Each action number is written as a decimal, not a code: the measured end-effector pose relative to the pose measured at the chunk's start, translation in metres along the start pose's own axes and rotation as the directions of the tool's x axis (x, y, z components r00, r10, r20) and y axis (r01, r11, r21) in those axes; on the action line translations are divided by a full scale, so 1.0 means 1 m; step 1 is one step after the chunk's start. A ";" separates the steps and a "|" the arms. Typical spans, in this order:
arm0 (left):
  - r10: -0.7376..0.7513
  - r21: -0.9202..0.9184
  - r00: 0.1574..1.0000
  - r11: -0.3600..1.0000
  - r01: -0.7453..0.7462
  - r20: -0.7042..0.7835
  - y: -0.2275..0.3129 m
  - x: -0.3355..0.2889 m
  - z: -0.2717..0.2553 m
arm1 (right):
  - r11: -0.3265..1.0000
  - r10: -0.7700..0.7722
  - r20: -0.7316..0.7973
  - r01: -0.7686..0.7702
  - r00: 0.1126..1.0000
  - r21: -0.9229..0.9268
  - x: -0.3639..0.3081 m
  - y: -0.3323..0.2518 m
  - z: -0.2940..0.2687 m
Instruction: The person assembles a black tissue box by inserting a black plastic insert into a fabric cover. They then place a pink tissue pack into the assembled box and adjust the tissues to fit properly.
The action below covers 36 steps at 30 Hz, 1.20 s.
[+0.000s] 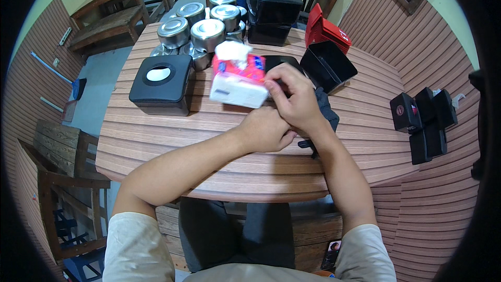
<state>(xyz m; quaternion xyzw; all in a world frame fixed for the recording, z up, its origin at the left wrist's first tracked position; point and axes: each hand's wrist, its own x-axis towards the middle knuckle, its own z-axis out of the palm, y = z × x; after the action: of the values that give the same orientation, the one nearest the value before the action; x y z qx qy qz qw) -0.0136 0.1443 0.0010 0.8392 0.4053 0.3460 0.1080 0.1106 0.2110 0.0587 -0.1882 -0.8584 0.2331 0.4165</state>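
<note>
Seated person at round wooden table (pixel 156 141), both hands on a soft tissue pack (pixel 237 81).

Largest first: the table's far edge was hidden behind stacked black boxes (pixel 272 8) at 12 o'clock and steel canisters (pixel 207 34) at 11. A black tissue box (pixel 162 84) stood at 10, an open black holder (pixel 327 65) at 1. The pack, blurred, sat near centre, tissue protruding on top. The right hand (pixel 295 99) pinched its end with closed fingers; the left hand (pixel 266 128) lay curled beneath, its grip indeterminable. A dark item (pixel 326 112) was mostly hidden behind the right wrist.
</note>
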 end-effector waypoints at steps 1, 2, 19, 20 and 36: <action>0.003 0.000 0.999 1.000 -0.003 -0.035 0.000 -0.001 0.000 | 0.996 -0.030 0.029 0.027 0.999 0.082 0.001 0.002 0.004; -0.004 -0.010 0.999 1.000 0.003 -0.039 0.000 -0.001 0.000 | 0.990 0.019 0.047 -0.025 0.999 0.138 -0.001 0.004 0.004; -0.388 -0.069 0.884 0.921 0.384 -0.261 -0.038 0.015 -0.028 | 0.868 0.275 -0.132 -0.305 0.952 -0.392 -0.008 0.041 -0.059; -0.396 -0.070 0.884 0.918 0.391 -0.250 -0.039 0.015 -0.029 | 0.867 0.277 -0.141 -0.311 0.950 -0.390 -0.008 0.039 -0.061; -0.339 0.011 0.917 0.937 0.349 -0.209 -0.033 0.013 -0.027 | 0.886 0.306 0.204 -0.200 0.930 -0.418 -0.017 0.044 -0.046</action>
<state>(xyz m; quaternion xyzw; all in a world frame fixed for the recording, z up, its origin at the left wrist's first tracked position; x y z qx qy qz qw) -0.0461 0.1723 0.0121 0.7173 0.5636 0.3961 0.1047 0.1629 0.2496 0.0482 -0.3456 -0.9028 0.1331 0.2184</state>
